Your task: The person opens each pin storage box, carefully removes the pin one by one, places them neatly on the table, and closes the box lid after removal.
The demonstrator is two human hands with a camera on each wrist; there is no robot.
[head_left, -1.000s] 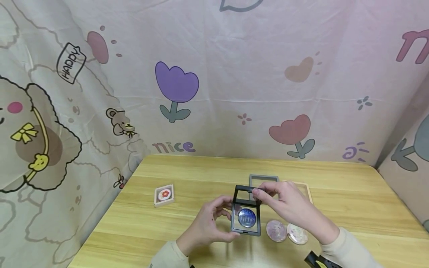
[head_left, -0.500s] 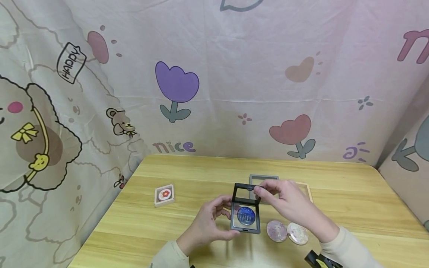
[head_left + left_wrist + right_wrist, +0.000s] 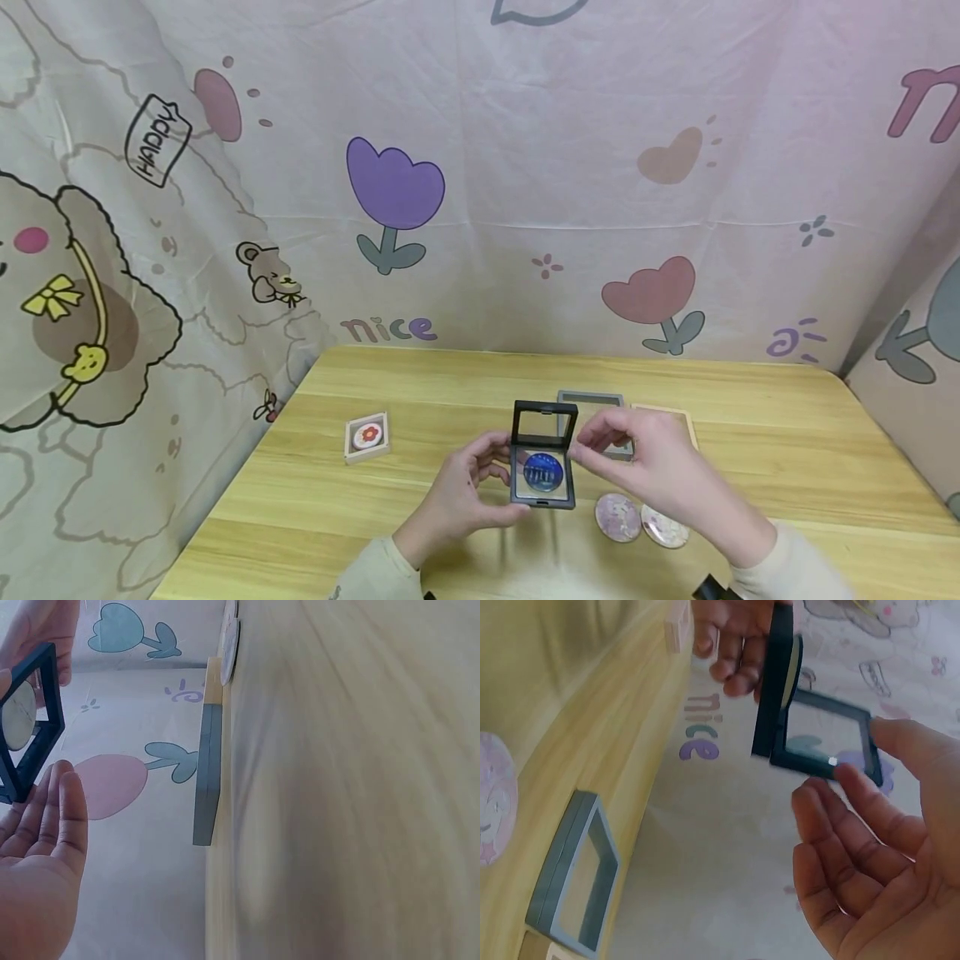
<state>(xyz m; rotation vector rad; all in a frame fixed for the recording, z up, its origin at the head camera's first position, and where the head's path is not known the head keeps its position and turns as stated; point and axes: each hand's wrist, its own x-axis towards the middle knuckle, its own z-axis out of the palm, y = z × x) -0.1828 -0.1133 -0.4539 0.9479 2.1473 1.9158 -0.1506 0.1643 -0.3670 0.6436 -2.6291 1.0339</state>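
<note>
My left hand (image 3: 465,492) holds a small black display case (image 3: 543,502) above the table, thumb at the front edge and fingers along its left side. The hinged case stands open, with its windowed lid (image 3: 545,405) tipped up. A round blue button badge (image 3: 543,472) lies on the clear film of the lower half. In the left wrist view the badge's pale back (image 3: 19,716) shows. My right hand (image 3: 645,458), slightly blurred, is beside the lid's right edge, thumb and fingers apart. In the right wrist view its thumb (image 3: 904,746) overlaps the lid's corner; contact is unclear.
A grey display frame (image 3: 591,396) and a light wooden frame (image 3: 693,433) lie behind my right hand. Two round badges, a purple one (image 3: 618,517) and a pale one (image 3: 666,529), lie nearby. A small wooden box (image 3: 367,455) with a red-flower badge stands at left.
The open case has moved slightly up and left in my left hand. My right thumb and fingers, earlier pinching the lid's right side, have slid off to its right.
</note>
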